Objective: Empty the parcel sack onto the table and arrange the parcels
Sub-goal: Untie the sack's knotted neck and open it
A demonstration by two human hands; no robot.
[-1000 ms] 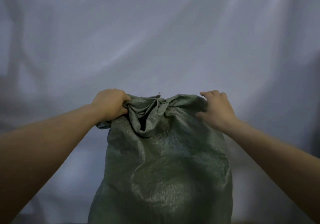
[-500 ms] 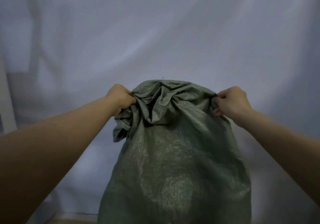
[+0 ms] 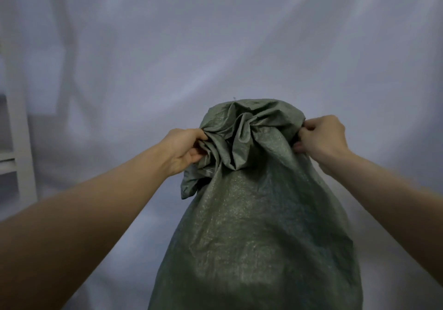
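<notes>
head view | green woven parcel sack (image 3: 261,225) upright, filling frame centre to 6 o'clock, bunched top near centre | left hand (image 3: 184,149) grip clenched on gathered fabric at sack's 10 o'clock | right hand (image 3: 322,139) grip pinching top edge at 2 o'clock | white draped cloth (image 3: 215,46) behind | parcels hidden
</notes>
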